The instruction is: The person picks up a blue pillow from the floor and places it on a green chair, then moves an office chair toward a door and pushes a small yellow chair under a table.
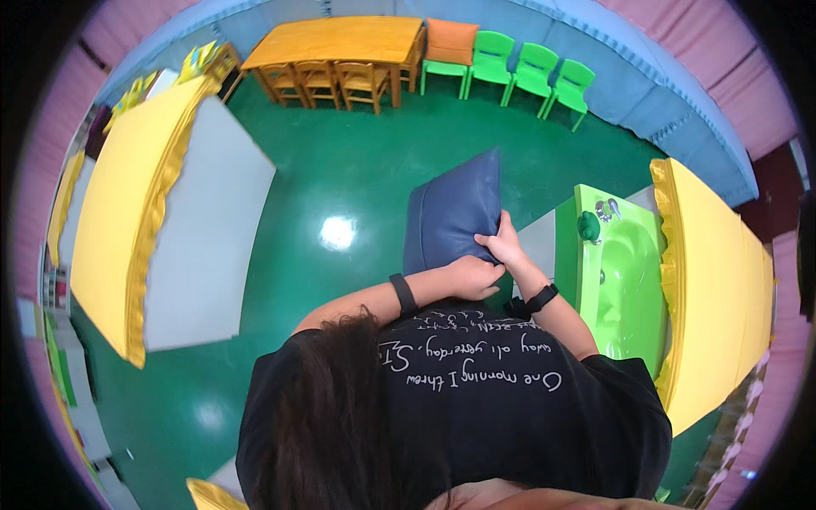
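Observation:
A dark blue cushion (453, 208) with a smooth, leather-like cover is held up in front of my body, one corner pointing up and away. My right hand (503, 244) grips its right side, the thumb pressed on the near face and denting it. My left hand (476, 277) is closed at the cushion's lower right corner, close beside the right hand. Its fingertips are partly hidden, as is the cushion's far face. Each wrist wears a black band.
A bright green sink (625, 293) with a metal tap (609, 208) stands close on my right, beside a yellow-draped unit (718, 289). Another yellow-covered unit (136, 221) is at left. A wooden table (336, 40), small wooden chairs and green chairs (534, 66) line the far wall; an orange cushion (451, 41) rests there.

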The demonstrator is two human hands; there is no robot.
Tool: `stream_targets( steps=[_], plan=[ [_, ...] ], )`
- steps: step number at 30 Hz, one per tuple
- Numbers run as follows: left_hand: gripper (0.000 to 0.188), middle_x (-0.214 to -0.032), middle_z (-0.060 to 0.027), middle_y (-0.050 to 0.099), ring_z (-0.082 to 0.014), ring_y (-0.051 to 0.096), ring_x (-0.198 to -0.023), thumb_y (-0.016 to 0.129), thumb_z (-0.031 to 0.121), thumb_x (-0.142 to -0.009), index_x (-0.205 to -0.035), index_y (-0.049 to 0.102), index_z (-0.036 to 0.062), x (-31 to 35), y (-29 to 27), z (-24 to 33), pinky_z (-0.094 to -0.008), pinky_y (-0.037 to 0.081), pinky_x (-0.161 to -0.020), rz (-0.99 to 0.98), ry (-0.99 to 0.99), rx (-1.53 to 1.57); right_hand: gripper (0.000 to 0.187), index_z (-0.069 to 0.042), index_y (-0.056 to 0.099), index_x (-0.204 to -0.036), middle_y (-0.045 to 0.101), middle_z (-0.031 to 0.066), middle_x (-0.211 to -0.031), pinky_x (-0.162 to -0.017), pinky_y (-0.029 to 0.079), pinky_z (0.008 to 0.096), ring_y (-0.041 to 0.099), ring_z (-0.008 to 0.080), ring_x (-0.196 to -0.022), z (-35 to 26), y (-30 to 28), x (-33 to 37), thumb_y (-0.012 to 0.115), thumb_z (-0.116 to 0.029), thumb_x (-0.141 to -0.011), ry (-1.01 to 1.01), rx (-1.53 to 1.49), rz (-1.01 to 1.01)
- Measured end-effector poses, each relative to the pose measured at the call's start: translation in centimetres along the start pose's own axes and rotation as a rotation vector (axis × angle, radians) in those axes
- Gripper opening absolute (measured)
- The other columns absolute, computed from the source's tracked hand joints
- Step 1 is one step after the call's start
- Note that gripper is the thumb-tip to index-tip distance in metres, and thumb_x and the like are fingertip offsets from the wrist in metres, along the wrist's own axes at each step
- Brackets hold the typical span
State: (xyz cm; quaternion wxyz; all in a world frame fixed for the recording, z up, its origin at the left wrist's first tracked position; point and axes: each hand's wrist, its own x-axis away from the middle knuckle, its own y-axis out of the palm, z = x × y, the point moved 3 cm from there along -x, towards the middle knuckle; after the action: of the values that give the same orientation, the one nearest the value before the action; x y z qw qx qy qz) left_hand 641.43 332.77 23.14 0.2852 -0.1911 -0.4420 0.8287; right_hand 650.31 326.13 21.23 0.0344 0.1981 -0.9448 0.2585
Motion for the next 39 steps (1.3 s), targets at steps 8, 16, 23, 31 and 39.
stream_targets(
  steps=[8, 16, 23, 31, 39],
  plan=[
    [0.015, -0.082, -0.0104, 0.049, -0.0291, 0.053, -0.071, 0.049, 0.018, -0.075, -0.085, 0.045, 0.0072, -8.0, -8.7, -13.1, -0.0402, 0.043, -0.058, -0.138, 0.240, 0.127, 0.068, -0.001, 0.031, -0.117, 0.049, 0.0179, -0.106, -0.086, 0.036, 0.0314, 0.047, 0.0265, -0.100, -1.9, -4.7, -16.4, 0.065, -0.003, -0.058, -0.071, 0.005, 0.087],
    [0.018, -0.083, -0.0137, 0.055, -0.0310, 0.052, -0.080, 0.046, 0.020, -0.075, -0.083, 0.051, 0.0051, -10.9, -14.4, -40.3, -0.0398, 0.042, -0.069, -0.014, -0.492, 0.045, 0.069, -0.005, 0.034, -0.118, 0.047, 0.0176, -0.111, -0.088, 0.035, 0.0336, 0.044, 0.0294, -0.104, 2.5, -10.3, -38.8, 0.067, -0.011, -0.057, -0.009, 0.310, 0.132],
    [0.024, -0.082, -0.0162, 0.057, -0.0293, 0.055, -0.075, 0.046, 0.023, -0.073, -0.083, 0.053, 0.0024, -3.5, -16.2, -60.0, -0.0381, 0.043, -0.065, 0.211, -1.065, 0.220, 0.067, -0.010, 0.034, -0.118, 0.047, 0.0160, -0.110, -0.085, 0.037, 0.0351, 0.045, 0.0303, -0.102, -0.2, -15.5, -57.3, 0.066, -0.008, -0.059, 0.031, 0.407, 0.167],
    [0.021, -0.077, -0.0061, 0.058, -0.0172, 0.056, -0.067, 0.046, 0.023, -0.077, -0.080, 0.056, 0.0048, 1.5, -9.1, -81.0, -0.0295, 0.045, -0.054, 0.491, -1.391, 1.170, 0.067, -0.006, 0.034, -0.118, 0.050, 0.0169, -0.108, -0.086, 0.036, 0.0334, 0.047, 0.0310, -0.101, -0.8, -17.8, -81.4, 0.065, -0.004, -0.059, 0.030, 0.377, 0.142],
    [0.028, -0.077, -0.0072, 0.057, -0.0194, 0.056, -0.069, 0.046, 0.030, -0.077, -0.089, 0.053, 0.0057, -9.2, -15.0, -94.2, -0.0327, 0.046, -0.056, 0.337, -1.395, 1.065, 0.066, -0.010, 0.036, -0.117, 0.050, 0.0177, -0.107, -0.083, 0.039, 0.0343, 0.048, 0.0308, -0.099, -0.5, -22.4, -99.8, 0.063, -0.009, -0.057, -0.034, 0.514, 0.106]
  ],
)
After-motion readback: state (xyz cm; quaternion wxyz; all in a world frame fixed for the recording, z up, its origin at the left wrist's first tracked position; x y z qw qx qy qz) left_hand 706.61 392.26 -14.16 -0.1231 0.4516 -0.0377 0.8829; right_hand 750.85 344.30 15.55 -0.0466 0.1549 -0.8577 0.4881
